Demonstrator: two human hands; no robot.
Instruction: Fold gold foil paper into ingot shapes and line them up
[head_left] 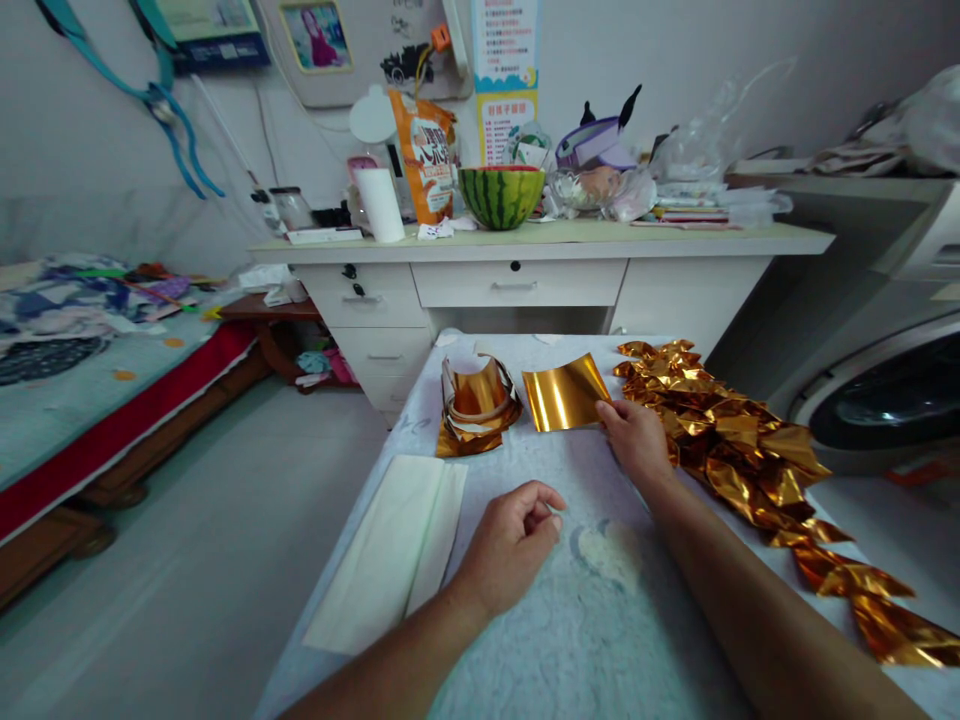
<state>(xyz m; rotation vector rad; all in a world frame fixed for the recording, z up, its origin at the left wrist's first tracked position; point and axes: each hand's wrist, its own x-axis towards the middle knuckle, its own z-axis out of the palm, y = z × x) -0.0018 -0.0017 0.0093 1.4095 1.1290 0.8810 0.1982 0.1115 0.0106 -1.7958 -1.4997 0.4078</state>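
Observation:
My right hand (pixel 636 432) pinches the lower right corner of a sheet of shiny gold foil (pixel 564 396), which is slightly curved and tilted up above the table. Loosely curled and empty, my left hand (pixel 517 535) hovers over the table, its thumb and index finger apart. Beside it on the left lies a stack of pale paper sheets (pixel 386 545). Behind that stack sits a pile of curled gold foil sheets (pixel 480 400) with white edges. A long heap of folded gold foil pieces (pixel 720 440) runs along the right side, close to my right forearm.
The cloth-covered table (pixel 592 630) reaches a white desk (pixel 517 285) with drawers. On the desk stand a cut watermelon (pixel 501 198), an orange snack bag (pixel 426 160) and a paper roll (pixel 381 205). A washing machine (pixel 885 370) is at right, a bed (pixel 127 380) at left.

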